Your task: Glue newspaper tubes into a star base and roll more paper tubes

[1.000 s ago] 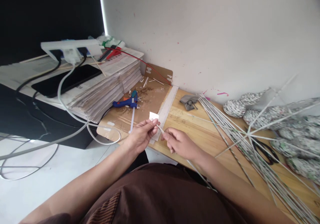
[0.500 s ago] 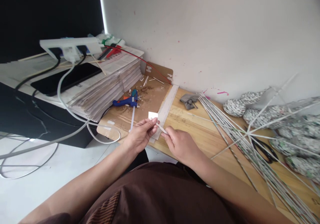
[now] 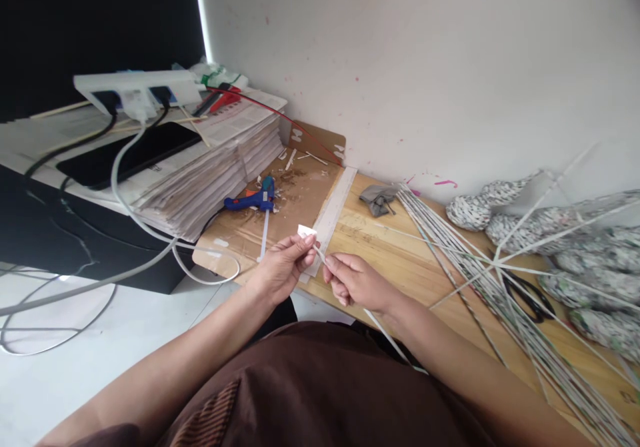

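Note:
Pinched between the fingertips of my left hand [image 3: 286, 260] is a small white paper piece [image 3: 306, 231], whose free end sticks up above the thumb. A thin white paper stick [image 3: 390, 340] runs from there through the closed fingers of my right hand [image 3: 357, 279] and down past my right wrist. The two hands are close together but apart, over the front edge of the wooden table [image 3: 380, 247]. Behind my left hand a blue glue gun [image 3: 253, 200] lies on brown cardboard [image 3: 300, 187], with a translucent stick [image 3: 265, 234] pointing down from it.
At the left, a power strip [image 3: 135, 90] and a black phone [image 3: 130, 155] rest on stacked newspapers [image 3: 220, 167]. Paper sticks [image 3: 450, 247], a star-shaped stick frame [image 3: 496, 262], black scissors [image 3: 530, 300], a grey cloth [image 3: 377, 199] and woven paper bundles [image 3: 590, 254] lie at the right.
My right hand has turned and its fingers have shifted on the stick. More of the stick now shows below that hand. The white paper piece has tilted slightly in my left hand.

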{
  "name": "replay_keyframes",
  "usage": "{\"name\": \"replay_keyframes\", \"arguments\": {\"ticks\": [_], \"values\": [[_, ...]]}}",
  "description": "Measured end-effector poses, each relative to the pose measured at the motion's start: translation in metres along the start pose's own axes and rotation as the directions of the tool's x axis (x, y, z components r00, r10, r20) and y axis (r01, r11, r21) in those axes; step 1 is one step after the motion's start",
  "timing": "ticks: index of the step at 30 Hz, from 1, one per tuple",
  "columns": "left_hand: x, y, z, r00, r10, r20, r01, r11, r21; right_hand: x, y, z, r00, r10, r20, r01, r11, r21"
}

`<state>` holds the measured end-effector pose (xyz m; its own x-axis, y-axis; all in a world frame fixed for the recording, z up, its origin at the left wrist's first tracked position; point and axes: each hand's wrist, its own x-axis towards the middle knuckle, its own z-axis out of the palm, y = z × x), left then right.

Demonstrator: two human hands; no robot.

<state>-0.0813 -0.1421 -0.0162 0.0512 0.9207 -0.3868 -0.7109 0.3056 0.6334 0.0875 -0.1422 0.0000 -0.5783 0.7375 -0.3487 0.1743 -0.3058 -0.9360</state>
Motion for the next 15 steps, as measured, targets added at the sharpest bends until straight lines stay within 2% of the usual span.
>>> {"name": "replay_keyframes", "arguments": {"ticks": [2,4,5,7,8,10,11,12,13,15], "values": [[0.0000,-0.0001,-0.0005,1.000,-0.012,0.003,0.012,1.000,0.001,0.0016,0.0027,-0.0017,0.987,0.071,0.141,-0.097,0.979,0.180],[0.0001,-0.0001,-0.0011,1.000,-0.026,0.006,0.026,1.000,0.002,0.0017,0.0044,-0.0029,0.980,0.086,0.182,-0.124,0.969,0.211],[0.0001,-0.0001,-0.0013,1.000,-0.030,0.006,0.029,1.000,0.002,0.0011,0.0045,-0.0027,0.986,0.080,0.145,-0.102,0.983,0.152],[0.0001,-0.0001,-0.0014,1.000,-0.026,0.002,0.026,1.000,-0.001,-0.0014,0.0031,-0.0007,1.000,-0.003,-0.015,0.001,0.992,-0.123],[0.0001,-0.0001,-0.0012,1.000,-0.022,-0.003,0.022,1.000,-0.004,-0.0028,0.0020,0.0009,0.991,-0.089,-0.100,0.054,0.949,-0.310],[-0.0002,-0.0004,-0.0004,1.000,-0.017,-0.010,0.017,1.000,-0.005,-0.0051,-0.0002,0.0036,0.942,-0.278,-0.190,0.108,0.783,-0.613],[-0.0003,-0.0006,0.0002,1.000,-0.017,-0.011,0.017,1.000,-0.005,-0.0055,-0.0009,0.0043,0.922,-0.336,-0.192,0.122,0.723,-0.680],[-0.0005,-0.0007,0.0007,1.000,-0.017,-0.006,0.017,1.000,-0.006,-0.0054,-0.0012,0.0044,0.920,-0.348,-0.180,0.136,0.715,-0.686],[-0.0008,-0.0007,0.0013,1.000,-0.019,0.005,0.019,1.000,-0.007,-0.0048,-0.0010,0.0038,0.937,-0.312,-0.159,0.147,0.762,-0.630],[-0.0012,-0.0004,0.0023,0.999,-0.026,0.033,0.026,1.000,-0.012,-0.0025,0.0002,0.0011,0.986,-0.155,-0.066,0.121,0.925,-0.360]]}}
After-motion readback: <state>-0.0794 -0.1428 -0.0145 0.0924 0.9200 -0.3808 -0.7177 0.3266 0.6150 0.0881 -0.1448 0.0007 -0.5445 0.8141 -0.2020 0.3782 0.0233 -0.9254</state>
